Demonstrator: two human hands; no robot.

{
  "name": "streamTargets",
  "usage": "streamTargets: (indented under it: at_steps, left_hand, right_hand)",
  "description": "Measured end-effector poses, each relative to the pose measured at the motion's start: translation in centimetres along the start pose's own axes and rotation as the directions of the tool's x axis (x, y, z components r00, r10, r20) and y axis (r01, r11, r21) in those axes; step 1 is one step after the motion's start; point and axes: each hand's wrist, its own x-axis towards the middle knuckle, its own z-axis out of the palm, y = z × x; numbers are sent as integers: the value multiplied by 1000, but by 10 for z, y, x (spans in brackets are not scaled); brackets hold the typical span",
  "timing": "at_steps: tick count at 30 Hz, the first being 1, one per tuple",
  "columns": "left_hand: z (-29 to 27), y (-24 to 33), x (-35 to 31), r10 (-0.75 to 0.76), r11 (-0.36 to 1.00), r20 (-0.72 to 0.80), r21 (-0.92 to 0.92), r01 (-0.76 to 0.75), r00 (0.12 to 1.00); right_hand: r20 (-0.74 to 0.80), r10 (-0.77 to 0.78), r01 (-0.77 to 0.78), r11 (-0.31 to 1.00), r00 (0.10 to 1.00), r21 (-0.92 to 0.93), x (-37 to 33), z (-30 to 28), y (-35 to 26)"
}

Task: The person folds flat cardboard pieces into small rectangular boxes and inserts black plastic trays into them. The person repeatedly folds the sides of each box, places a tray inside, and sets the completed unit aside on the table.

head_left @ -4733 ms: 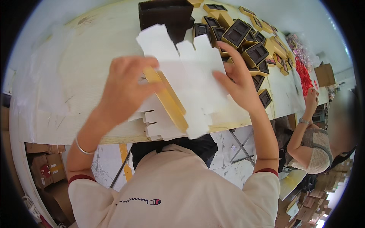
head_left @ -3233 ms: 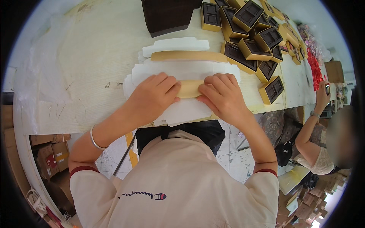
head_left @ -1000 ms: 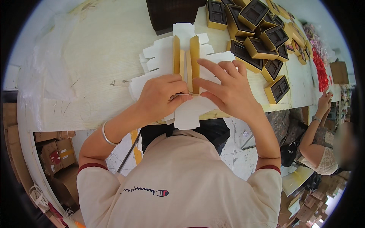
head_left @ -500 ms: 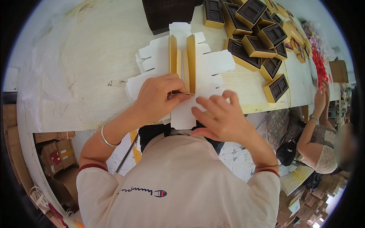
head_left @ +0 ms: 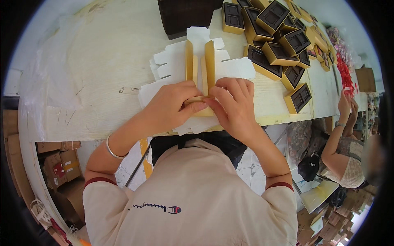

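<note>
In front of me on the table lies a partly folded cardboard box blank (head_left: 198, 37), white inside with gold outer faces. Its two long gold side walls stand upright and roughly parallel. My left hand (head_left: 174, 104) pinches the left part of the near end flap, thumb below and fingers above. My right hand (head_left: 236, 102) pinches the same folded flap at its right corner, close to the left fingertips. White tabs spread out to both sides of the walls. The hands hide part of the near end.
A pile of gold boxes with black inner trays (head_left: 281, 53) fills the table's right side. A dark brown container (head_left: 185, 18) stands beyond the blank. Clear plastic sheeting (head_left: 35, 86) drapes at the left. A co-worker (head_left: 342, 151) handles red material (head_left: 345, 74) at far right.
My right hand has moved from hovering with spread fingers to pinching the near flap's right corner. The near flap is now folded up, and the blank has shifted slightly right.
</note>
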Motion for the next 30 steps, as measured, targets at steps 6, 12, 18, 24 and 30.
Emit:
streamTargets:
  at_steps: [6,12,18,24,30]
  left_hand:
    - [-5,2,2,-123,991,60,-53,126,991]
    - [-6,-5,-3,18,1000,76,18,-19,997]
    - [-1,0,2,-68,983,-52,-175,58,996]
    - [-3,-2,3,-140,986,-47,-95,135,989]
    - [-4,2,3,-155,985,-29,-87,152,988]
  right_hand:
    - [115,46,-62,988,992,140,-2,-21,4]
    - [101,-52,30,978,994,208,-3,-14,8]
    - [162,59,-107,946,985,306,0,-2,15]
    - [-28,208,-183,911,978,370,3,-25,12]
    - [228,26,-98,945,973,311,-9,-25,22]
